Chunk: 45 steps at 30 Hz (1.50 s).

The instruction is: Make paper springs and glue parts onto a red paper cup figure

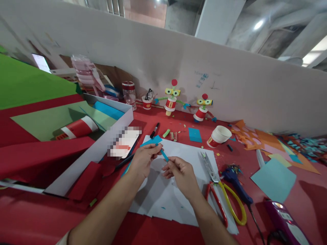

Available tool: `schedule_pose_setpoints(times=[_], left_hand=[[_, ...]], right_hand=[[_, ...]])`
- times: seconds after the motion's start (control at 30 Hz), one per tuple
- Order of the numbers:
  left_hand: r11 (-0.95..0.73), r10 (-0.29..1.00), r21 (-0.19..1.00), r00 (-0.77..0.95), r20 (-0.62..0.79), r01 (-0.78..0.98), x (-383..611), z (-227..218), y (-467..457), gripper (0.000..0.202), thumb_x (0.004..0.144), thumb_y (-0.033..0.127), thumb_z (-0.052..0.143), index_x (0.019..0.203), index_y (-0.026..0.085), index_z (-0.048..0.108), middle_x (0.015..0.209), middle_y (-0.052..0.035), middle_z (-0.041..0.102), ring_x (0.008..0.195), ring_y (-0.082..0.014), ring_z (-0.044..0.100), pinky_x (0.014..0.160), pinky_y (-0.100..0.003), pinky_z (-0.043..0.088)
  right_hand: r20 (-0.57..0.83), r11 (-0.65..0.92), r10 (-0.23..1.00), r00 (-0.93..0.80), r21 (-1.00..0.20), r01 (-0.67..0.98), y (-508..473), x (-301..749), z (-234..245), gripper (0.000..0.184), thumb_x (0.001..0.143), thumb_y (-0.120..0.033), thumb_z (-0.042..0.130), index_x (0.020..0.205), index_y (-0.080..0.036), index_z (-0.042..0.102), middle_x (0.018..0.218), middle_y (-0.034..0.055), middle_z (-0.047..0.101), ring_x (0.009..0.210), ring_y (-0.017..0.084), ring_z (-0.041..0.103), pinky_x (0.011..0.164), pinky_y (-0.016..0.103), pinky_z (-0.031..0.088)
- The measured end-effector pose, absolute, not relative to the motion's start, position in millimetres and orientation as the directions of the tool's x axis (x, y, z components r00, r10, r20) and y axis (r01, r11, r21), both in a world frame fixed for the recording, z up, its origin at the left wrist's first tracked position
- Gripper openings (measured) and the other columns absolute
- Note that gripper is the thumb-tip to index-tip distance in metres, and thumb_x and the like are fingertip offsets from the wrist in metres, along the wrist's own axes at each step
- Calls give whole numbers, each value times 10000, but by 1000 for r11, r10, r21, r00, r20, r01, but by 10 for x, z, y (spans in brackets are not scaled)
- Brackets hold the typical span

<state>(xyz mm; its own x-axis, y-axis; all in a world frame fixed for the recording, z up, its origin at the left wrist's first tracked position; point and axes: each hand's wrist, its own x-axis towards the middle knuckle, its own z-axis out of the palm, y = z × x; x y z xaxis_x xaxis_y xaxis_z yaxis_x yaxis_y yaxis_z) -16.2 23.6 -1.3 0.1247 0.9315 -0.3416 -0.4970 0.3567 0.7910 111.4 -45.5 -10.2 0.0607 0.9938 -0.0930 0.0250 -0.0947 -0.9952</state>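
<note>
Both of my hands meet over a white sheet of paper (178,197) on the red table. My left hand (144,160) pinches the upper end of a narrow blue paper strip (164,154). My right hand (180,172) pinches the strip's lower end with thumb and forefinger. The strip runs slanted between them. A larger blue paper scrap (153,140) lies just behind my left hand.
Red-and-yellow scissors (219,190) and a blue glue gun (236,182) lie right of the sheet. A black marker (154,130), a paper cup (218,136), two cup robots (171,100) and orange scraps (255,139) sit behind. A white box (102,149) of coloured paper stands left.
</note>
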Motion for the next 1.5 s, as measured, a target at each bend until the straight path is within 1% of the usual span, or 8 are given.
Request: schedule_pose_setpoints(times=[0.13, 0.23, 0.5, 0.77, 0.93, 1.2, 1.33, 1.5], left_hand=[[408, 913, 797, 225, -341, -445, -119, -43, 205, 328, 502, 361, 830, 732, 151, 724, 726, -20, 657, 625, -85, 518, 630, -234, 382], [438, 894, 806, 283, -346, -397, -97, -57, 182, 281, 484, 321, 842, 653, 152, 694, 747, -21, 662, 646, -94, 535, 654, -241, 391], [396, 913, 787, 109, -394, -474, -143, -89, 268, 301, 410, 235, 835, 556, 149, 586, 635, -2, 641, 542, -67, 488, 578, -225, 346], [360, 932, 826, 125, -340, -433, -158, -47, 276, 345, 486, 258, 796, 775, 142, 649, 639, 5, 616, 583, -96, 527, 586, -236, 360], [363, 874, 915, 404, -269, -177, -120, 35, 161, 463, 535, 195, 762, 964, 182, 587, 521, 66, 545, 547, -117, 524, 603, -250, 374], [249, 793, 965, 555, -251, 81, -107, 76, 97, 131, 675, 302, 656, 686, 173, 635, 542, 12, 576, 535, -119, 488, 531, -235, 330], [164, 852, 977, 479, -210, 136, -112, 31, 115, 128, 678, 269, 619, 580, 188, 628, 535, 10, 584, 532, -125, 483, 533, -234, 338], [133, 863, 983, 473, -178, 126, -111, 22, 121, 150, 665, 285, 618, 539, 205, 605, 471, 27, 520, 477, -126, 447, 503, -238, 327]], right_hand=[[-85, -87, 988, 131, -996, 4, -443, 1124, -124, 280, 812, -424, 551, 875, -167, 646, 698, 28, 674, 553, 129, 644, 541, 244, 535], [-99, -98, 982, 164, -995, -13, -443, 1133, -117, 290, 795, -443, 568, 847, -166, 639, 699, 30, 672, 560, 133, 646, 553, 255, 541], [-137, -145, 987, 80, -984, 105, -478, 1052, -122, 266, 801, -435, 539, 774, -179, 608, 681, 15, 679, 526, 118, 639, 507, 225, 512], [-163, -148, 985, -47, -961, 232, -519, 1132, -39, 367, 803, -491, 553, 640, -171, 631, 548, 1, 630, 428, 94, 548, 435, 197, 409], [-45, -58, 985, 168, -996, 74, -441, 1253, 22, 263, 771, -451, 618, 782, -190, 651, 708, 2, 654, 581, 112, 560, 508, 207, 399], [-117, -96, 923, 366, -992, -76, -392, 1300, -24, 209, 692, -356, 689, 603, -172, 644, 556, -31, 582, 573, 100, 513, 568, 221, 377], [-251, -143, 896, 367, -944, -296, -365, 1319, -7, 213, 585, -323, 761, 702, -169, 670, 607, -18, 642, 599, 121, 607, 581, 226, 420], [-221, -120, 897, 384, -956, -269, -362, 1322, -17, 227, 592, -322, 769, 725, -155, 693, 602, -4, 664, 551, 120, 623, 559, 230, 451]])
